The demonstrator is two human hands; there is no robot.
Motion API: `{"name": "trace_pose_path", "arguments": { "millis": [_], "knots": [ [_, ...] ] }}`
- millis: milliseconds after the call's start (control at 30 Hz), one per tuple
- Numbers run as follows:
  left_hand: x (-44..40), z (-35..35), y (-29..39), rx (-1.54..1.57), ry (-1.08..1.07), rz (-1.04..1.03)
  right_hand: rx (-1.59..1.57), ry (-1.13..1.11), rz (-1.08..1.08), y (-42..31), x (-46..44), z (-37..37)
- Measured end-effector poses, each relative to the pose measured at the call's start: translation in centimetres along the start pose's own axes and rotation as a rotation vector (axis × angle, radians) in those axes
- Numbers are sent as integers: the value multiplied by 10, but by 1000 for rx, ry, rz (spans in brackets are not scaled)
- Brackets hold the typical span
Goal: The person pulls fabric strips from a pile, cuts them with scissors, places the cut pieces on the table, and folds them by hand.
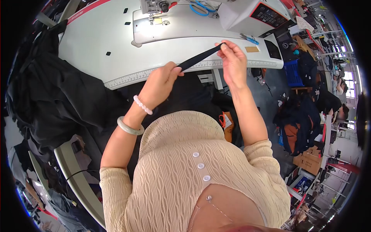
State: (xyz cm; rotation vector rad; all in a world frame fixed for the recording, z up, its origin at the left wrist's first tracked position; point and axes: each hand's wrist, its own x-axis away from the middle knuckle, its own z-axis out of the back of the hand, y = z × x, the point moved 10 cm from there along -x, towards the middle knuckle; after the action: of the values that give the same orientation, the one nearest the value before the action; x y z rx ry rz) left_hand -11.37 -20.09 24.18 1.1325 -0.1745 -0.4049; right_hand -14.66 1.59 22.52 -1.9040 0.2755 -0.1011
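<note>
A narrow black fabric strip (199, 57) is stretched at a slant above the front edge of the sewing table (89, 50). My left hand (159, 82), with a beaded bracelet and a bangle at the wrist, pinches its lower end. At the upper end, the fingertips of my right hand (233, 62) close on the strip. Beyond both hands stands a sewing machine (156, 19), its lamp lighting the needle area. A printed ruler (135, 77) runs along the table edge beneath the strip.
Several small black pieces (108, 53) lie on the table's left part. Blue-handled scissors (201, 8) and blue-handled snips (250, 39) rest near the machine. Dark fabric (58, 92) hangs over the left side. A blue crate (293, 73) stands on the floor at right.
</note>
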Motion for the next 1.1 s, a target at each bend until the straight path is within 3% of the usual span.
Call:
{"name": "trace_pose_path", "arguments": {
  "millis": [200,500,667,767,867,1100],
  "knots": [
    [-20,13,-49,-70,-99,24,114,3,-78,40,5,-1],
    [-59,40,-69,-266,-8,101,895,-92,42,45,-38,-19],
    [-60,43,-74,-231,-21,174,1190,-435,-83,56,-59,-39],
    [-60,46,-78,-195,-33,200,1204,-411,70,50,-98,-35],
    [-61,45,-84,-167,-46,203,1397,-232,492,17,-142,-47],
    [-63,44,-84,-115,-80,260,1750,-203,467,47,-226,-40]
  ]
}}
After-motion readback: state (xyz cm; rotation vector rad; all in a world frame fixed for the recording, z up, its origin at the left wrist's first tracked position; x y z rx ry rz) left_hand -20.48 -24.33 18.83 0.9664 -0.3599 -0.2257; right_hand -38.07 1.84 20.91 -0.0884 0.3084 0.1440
